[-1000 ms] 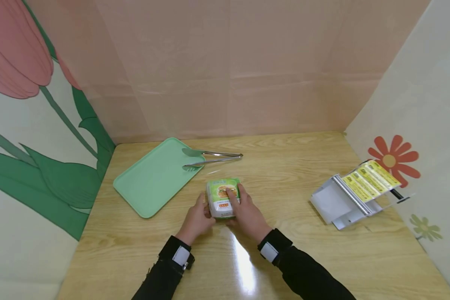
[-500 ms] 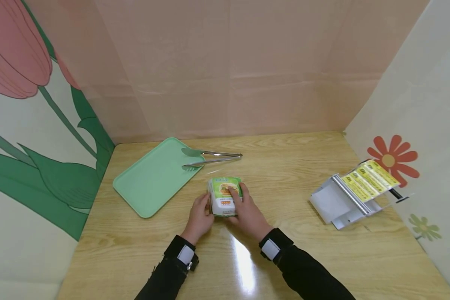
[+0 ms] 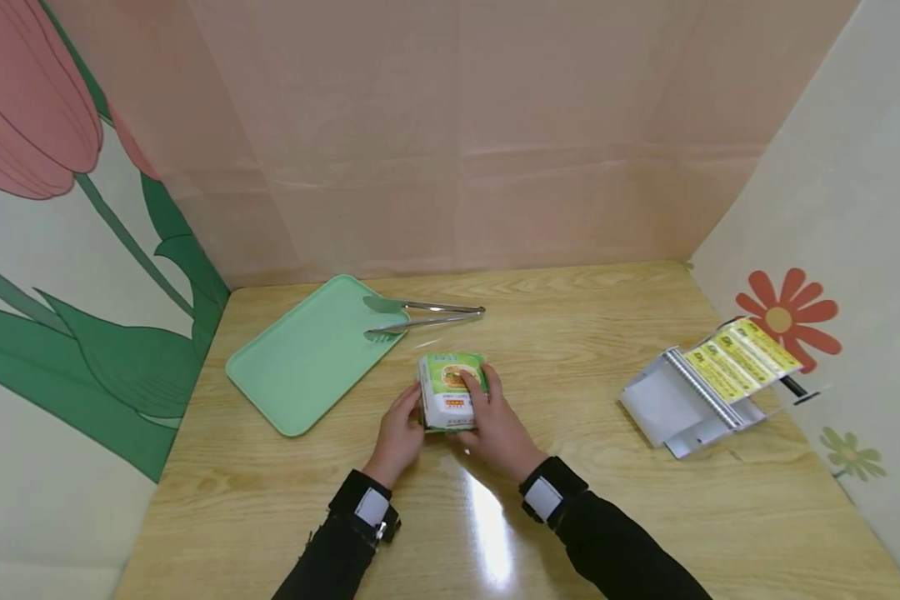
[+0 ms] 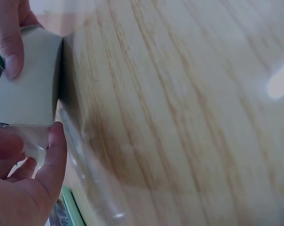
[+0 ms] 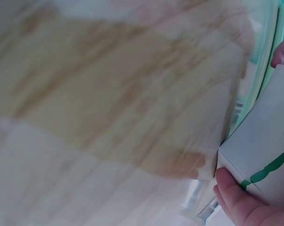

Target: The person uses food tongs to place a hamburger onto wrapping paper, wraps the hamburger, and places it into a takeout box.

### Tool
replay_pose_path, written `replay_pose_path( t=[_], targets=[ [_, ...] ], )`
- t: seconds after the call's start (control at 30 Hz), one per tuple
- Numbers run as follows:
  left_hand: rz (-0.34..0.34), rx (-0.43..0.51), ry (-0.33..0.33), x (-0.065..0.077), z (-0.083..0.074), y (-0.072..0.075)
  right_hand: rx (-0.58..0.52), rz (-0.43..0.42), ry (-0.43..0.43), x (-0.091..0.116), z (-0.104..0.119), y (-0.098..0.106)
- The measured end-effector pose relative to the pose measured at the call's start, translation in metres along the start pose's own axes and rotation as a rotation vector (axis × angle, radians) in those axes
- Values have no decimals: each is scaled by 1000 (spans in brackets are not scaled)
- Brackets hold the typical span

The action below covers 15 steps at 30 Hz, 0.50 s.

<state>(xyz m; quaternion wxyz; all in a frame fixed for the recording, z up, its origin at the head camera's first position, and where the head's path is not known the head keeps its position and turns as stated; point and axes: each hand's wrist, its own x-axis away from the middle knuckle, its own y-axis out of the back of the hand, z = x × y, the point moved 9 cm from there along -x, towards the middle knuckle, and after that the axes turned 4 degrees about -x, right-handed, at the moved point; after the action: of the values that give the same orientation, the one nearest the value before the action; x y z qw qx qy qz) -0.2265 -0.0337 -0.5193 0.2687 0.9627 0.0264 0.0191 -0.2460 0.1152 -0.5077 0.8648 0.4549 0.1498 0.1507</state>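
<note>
A small green and white burger box point(image 3: 441, 410) with a burger picture on top is near the middle of the table in the head view. My left hand point(image 3: 399, 433) holds its left side, and my right hand point(image 3: 501, 429) grips the right side with a finger over the top. In the left wrist view the white wall of the box point(image 4: 31, 89) shows, a thumb pressing on it. The right wrist view has a box corner with a green wavy stripe point(image 5: 272, 165), fingertips beneath it. Most of the far side is hidden.
A light green tray point(image 3: 307, 358) lies at the back left, with metal tongs point(image 3: 438, 321) resting partly over its right edge. On the right stands a grey-white metal dispenser point(image 3: 660, 404) bearing yellow printed labels point(image 3: 742, 358). Cloth-like walls edge the wooden table point(image 3: 585, 333).
The box has shifted slightly right and looks a little turned. My left hand has moved closer along its left side; my right hand has gone slightly right with it. Tray, tongs and dispenser stay put.
</note>
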Motion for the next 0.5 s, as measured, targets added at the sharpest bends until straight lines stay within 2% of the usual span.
replay_pose_path(
  t=[0.13,0.27,0.5],
  targets=[
    [-23,9,-19,0,-1,1,-1,-5,-7,-1,-1,0],
    [-27,-18,-57,1,-6,2,-7,-16,-10,0,-2,0],
    [-24,-71,-72,2,-8,1,-27,-37,-12,1,-3,2]
  ],
)
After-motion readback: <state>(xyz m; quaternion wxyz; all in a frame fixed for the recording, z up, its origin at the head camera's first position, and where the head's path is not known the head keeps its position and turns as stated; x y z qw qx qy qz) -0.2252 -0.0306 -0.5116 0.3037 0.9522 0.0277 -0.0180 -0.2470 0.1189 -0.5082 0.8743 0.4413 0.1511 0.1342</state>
